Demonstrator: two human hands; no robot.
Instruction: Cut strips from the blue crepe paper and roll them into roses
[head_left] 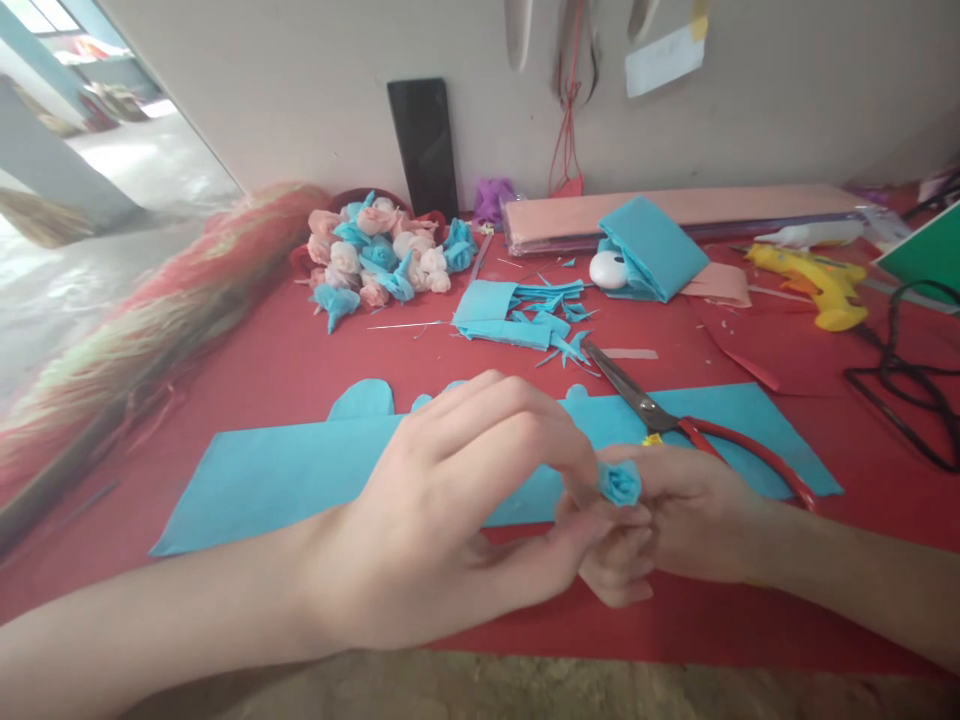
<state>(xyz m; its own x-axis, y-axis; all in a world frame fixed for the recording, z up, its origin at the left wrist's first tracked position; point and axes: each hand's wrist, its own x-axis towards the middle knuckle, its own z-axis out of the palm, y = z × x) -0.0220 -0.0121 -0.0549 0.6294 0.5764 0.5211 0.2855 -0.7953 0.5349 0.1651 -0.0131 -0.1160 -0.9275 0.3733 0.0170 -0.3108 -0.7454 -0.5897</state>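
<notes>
A small blue paper rose [621,484] is held between both hands, right of the middle. My left hand [465,500] pinches its left side with thumb and fingertips. My right hand [675,515] has its fingers curled round the base of the rose. Under the hands lies a long blue paper strip [277,480], with rounded blue pieces [363,399] along its far edge. Open scissors with red handles [652,412] rest on the strip beyond my right hand.
Finished pink, white and blue flowers [375,250] are piled at the back left. Behind my hands lie cut blue paper [487,310] and folded blue paper [656,250]. A yellow glue gun [821,285] with a black cord sits back right; a phone [424,145] leans on the wall.
</notes>
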